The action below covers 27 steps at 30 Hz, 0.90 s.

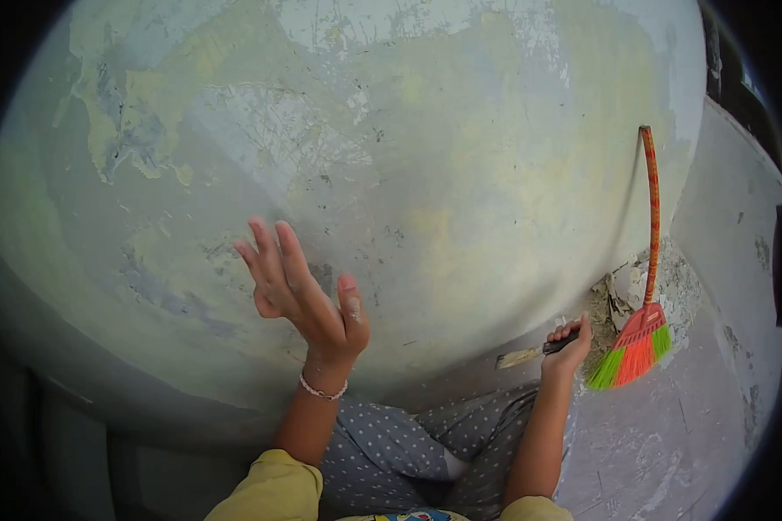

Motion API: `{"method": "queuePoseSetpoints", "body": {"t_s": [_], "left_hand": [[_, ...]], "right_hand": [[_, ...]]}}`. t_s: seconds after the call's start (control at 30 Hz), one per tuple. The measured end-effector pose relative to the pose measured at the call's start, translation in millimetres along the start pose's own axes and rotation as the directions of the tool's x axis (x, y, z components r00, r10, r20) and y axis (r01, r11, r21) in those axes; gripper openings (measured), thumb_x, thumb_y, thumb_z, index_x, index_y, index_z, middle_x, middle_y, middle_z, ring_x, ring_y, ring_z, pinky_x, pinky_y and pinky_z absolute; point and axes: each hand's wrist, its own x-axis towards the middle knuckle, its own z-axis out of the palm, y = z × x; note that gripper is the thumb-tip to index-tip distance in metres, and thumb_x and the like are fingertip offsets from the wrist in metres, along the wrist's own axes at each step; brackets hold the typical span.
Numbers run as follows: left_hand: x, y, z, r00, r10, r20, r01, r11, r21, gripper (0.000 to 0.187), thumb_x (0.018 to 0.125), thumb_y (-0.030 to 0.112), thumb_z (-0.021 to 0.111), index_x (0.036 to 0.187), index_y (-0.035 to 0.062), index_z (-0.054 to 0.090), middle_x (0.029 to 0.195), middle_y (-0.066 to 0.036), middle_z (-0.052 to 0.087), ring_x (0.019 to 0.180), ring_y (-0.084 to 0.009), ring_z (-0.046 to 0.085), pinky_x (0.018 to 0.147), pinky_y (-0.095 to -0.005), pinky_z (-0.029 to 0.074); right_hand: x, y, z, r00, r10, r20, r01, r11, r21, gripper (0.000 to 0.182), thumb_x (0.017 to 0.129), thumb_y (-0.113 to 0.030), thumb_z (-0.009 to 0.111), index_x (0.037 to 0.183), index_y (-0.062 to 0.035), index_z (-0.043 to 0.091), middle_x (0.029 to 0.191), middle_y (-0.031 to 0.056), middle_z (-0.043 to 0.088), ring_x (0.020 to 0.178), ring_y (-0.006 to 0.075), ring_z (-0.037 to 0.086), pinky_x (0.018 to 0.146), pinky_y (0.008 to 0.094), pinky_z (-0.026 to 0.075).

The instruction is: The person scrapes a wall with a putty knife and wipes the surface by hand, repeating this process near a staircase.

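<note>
My left hand [311, 304] is raised in front of the wall [460, 208], fingers spread and nothing in it. Whitish dust marks its thumb, and a beaded bracelet [323, 393] circles the wrist. Low on the right, my right hand [572, 346] is wrapped round the black handle of a scraper [520, 357]. Its pale, smeared blade points left, close to the foot of the wall. Pale green and yellowish paint covers the wall, with peeled and scratched patches at the upper left.
A broom [641, 334] with green and orange bristles leans against the wall to the right, its handle [652, 208] upright. Behind it lies a heap of plaster flakes [627, 291] on the grey floor [643, 443]. My legs in dotted trousers [391, 443] are folded below my hands.
</note>
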Motion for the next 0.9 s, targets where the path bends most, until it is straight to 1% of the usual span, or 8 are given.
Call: {"method": "queuePoseSetpoints", "body": {"t_s": [0.03, 0.1, 0.2, 0.33, 0.4, 0.63, 0.8, 0.9], "left_hand": [[5.0, 2.2, 5.7, 1.000, 0.008, -0.003, -0.008, 1.000, 0.006, 0.064, 0.095, 0.034, 0.037, 0.144, -0.0044, 0.024, 0.151, -0.025, 0.018, 0.141, -0.0420, 0.010, 0.108, -0.0526, 0.010], [6.6, 8.0, 18.2, 0.967, -0.055, 0.248, -0.002, 0.974, 0.227, 0.074, 0.093, 0.040, 0.039, 0.146, -0.0053, 0.013, 0.153, -0.026, 0.009, 0.142, -0.0420, 0.003, 0.107, -0.0505, 0.003], [-36.9, 13.4, 38.1, 0.935, -0.053, 0.352, -0.090, 0.922, 0.377, 0.076, 0.093, 0.041, 0.040, 0.147, -0.0046, 0.012, 0.154, -0.025, 0.006, 0.142, -0.0417, 0.002, 0.106, -0.0498, 0.001], [-80.3, 19.6, 39.7, 0.908, -0.049, 0.415, -0.065, 0.965, 0.255, 0.075, 0.092, 0.040, 0.041, 0.147, -0.0025, 0.012, 0.155, -0.022, 0.007, 0.143, -0.0398, 0.003, 0.106, -0.0491, 0.000], [-76.8, 23.6, 26.4, 0.869, -0.099, 0.485, -0.005, 0.978, 0.208, 0.071, 0.092, 0.041, 0.040, 0.148, 0.0028, 0.016, 0.156, -0.016, 0.010, 0.144, -0.0344, 0.006, 0.105, -0.0485, -0.001], [-12.8, 17.2, 11.1, 0.927, -0.021, 0.374, -0.124, 0.926, 0.357, 0.065, 0.093, 0.041, 0.036, 0.148, 0.0102, 0.024, 0.156, -0.007, 0.017, 0.144, -0.0265, 0.011, 0.104, -0.0481, 0.000], [-40.7, 13.6, 36.2, 0.952, -0.033, 0.303, -0.067, 0.947, 0.314, 0.067, 0.092, 0.040, 0.040, 0.148, 0.0066, 0.023, 0.155, -0.014, 0.016, 0.143, -0.0317, 0.011, 0.105, -0.0472, 0.001], [-85.0, 2.7, 52.3, 0.960, 0.020, 0.281, -0.123, 0.926, 0.357, 0.069, 0.092, 0.040, 0.043, 0.147, 0.0052, 0.023, 0.155, -0.018, 0.016, 0.143, -0.0354, 0.011, 0.105, -0.0458, 0.003]], "right_hand": [[0.0, -0.2, -2.9, 1.000, 0.012, -0.009, -0.012, 1.000, -0.002, 0.032, 0.091, -0.032, 0.057, 0.071, -0.0142, 0.040, 0.059, -0.0010, 0.039, 0.049, 0.0120, 0.037, 0.047, 0.0269, 0.031], [0.2, -2.4, -1.1, 1.000, 0.025, -0.003, -0.025, 1.000, 0.004, 0.032, 0.091, -0.032, 0.057, 0.071, -0.0143, 0.040, 0.059, -0.0011, 0.038, 0.050, 0.0120, 0.037, 0.047, 0.0267, 0.031], [-6.0, -7.7, 4.2, 0.998, 0.058, -0.008, -0.057, 0.998, 0.014, 0.032, 0.090, -0.032, 0.058, 0.070, -0.0146, 0.041, 0.058, -0.0015, 0.038, 0.050, 0.0114, 0.037, 0.047, 0.0269, 0.032], [-3.7, -6.8, 2.2, 0.999, -0.034, -0.006, 0.034, 0.999, 0.015, 0.030, 0.089, -0.030, 0.059, 0.070, -0.0152, 0.041, 0.057, -0.0025, 0.037, 0.048, 0.0099, 0.036, 0.045, 0.0256, 0.031], [0.5, -9.8, -0.3, 0.996, -0.086, -0.010, 0.086, 0.996, -0.016, 0.029, 0.089, -0.029, 0.059, 0.070, -0.0154, 0.041, 0.057, -0.0028, 0.036, 0.048, 0.0093, 0.036, 0.045, 0.0250, 0.030], [-6.7, -10.6, -2.7, 0.999, 0.019, -0.039, -0.018, 1.000, 0.018, 0.027, 0.087, -0.024, 0.059, 0.070, -0.0155, 0.041, 0.057, -0.0037, 0.036, 0.048, 0.0089, 0.036, 0.045, 0.0244, 0.030], [-8.5, -12.8, -9.7, 0.999, 0.030, 0.024, -0.030, 1.000, 0.004, 0.022, 0.084, -0.020, 0.060, 0.072, -0.0150, 0.042, 0.058, -0.0041, 0.038, 0.049, 0.0086, 0.037, 0.045, 0.0242, 0.030], [-6.8, -14.8, -9.9, 0.998, 0.001, -0.062, -0.001, 1.000, 0.000, 0.022, 0.082, -0.018, 0.060, 0.070, -0.0145, 0.042, 0.059, -0.0038, 0.039, 0.049, 0.0087, 0.037, 0.045, 0.0243, 0.030]]}}
